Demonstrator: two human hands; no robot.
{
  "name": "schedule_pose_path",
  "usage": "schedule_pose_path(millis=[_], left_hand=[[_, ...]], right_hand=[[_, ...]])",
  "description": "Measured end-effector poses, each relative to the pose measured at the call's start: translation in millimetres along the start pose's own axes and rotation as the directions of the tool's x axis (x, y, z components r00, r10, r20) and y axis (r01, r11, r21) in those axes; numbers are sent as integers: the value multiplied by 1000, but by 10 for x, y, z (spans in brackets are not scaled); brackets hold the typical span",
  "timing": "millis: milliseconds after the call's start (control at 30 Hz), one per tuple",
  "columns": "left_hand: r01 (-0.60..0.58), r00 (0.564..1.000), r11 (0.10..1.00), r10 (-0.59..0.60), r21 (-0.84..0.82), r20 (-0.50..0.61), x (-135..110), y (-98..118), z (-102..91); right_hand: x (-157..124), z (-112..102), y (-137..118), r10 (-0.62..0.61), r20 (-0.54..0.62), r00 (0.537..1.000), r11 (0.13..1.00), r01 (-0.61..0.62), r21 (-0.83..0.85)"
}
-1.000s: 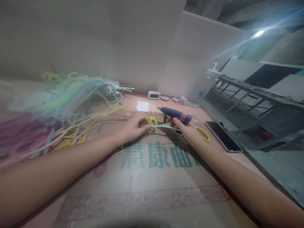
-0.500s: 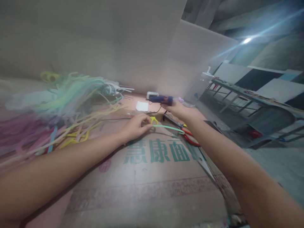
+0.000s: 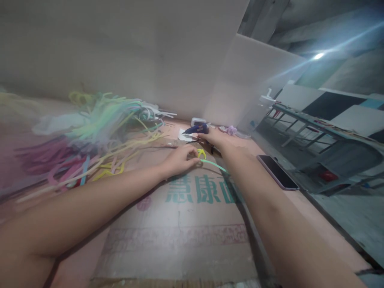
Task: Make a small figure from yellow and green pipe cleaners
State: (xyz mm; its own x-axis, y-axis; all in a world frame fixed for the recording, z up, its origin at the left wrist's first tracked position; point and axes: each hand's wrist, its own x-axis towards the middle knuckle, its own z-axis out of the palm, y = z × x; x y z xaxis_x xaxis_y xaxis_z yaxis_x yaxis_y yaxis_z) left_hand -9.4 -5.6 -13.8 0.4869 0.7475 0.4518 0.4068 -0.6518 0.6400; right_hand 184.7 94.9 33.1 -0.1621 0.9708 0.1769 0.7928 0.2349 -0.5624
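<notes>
My left hand [image 3: 180, 159] pinches a small yellow pipe-cleaner piece [image 3: 201, 153] joined to a light green pipe cleaner [image 3: 214, 164] that lies across the cardboard sheet [image 3: 186, 224]. My right hand [image 3: 214, 139] is stretched further back and grips a blue glue gun [image 3: 196, 129], held low over a white paper scrap [image 3: 182, 137]. The gun's nozzle points left. My right forearm hides the far end of the green pipe cleaner.
A big heap of coloured pipe cleaners [image 3: 99, 132] fills the left side. A phone [image 3: 277, 171] lies face up at the right near the table edge. A small white box [image 3: 198, 120] and a purple trinket [image 3: 231, 129] sit by the back wall.
My right hand took the glue gun up off the table, carried it back and left, and now holds it lower by the white paper. The left hand kept its pinch.
</notes>
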Motion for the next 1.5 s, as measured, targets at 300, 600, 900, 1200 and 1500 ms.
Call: schedule_pose_path(millis=[300, 600, 900, 1200, 1500], left_hand=[[88, 993, 996, -85, 28, -86, 5, -23, -10], [149, 984, 988, -144, 42, -104, -5, -18, -26], [186, 978, 983, -184, 5, -101, -8, 10, -31], [164, 982, 986, -167, -34, -88, -34, 21, -42], [132, 991, 984, -133, -123, 0, -49, 3, -27]], right_hand=[[-403, -229, 38, 40, -76, 996, 999, -38, 27], [-1033, -151, -141, -401, -314, 861, 913, 404, -56], [-1367, 33, -1, -320, -185, 929, 943, 293, -157], [-1292, 92, 45, -104, -118, 987, 968, 128, 217], [-1246, 153, 74, -78, -91, 993, 912, 108, 396]])
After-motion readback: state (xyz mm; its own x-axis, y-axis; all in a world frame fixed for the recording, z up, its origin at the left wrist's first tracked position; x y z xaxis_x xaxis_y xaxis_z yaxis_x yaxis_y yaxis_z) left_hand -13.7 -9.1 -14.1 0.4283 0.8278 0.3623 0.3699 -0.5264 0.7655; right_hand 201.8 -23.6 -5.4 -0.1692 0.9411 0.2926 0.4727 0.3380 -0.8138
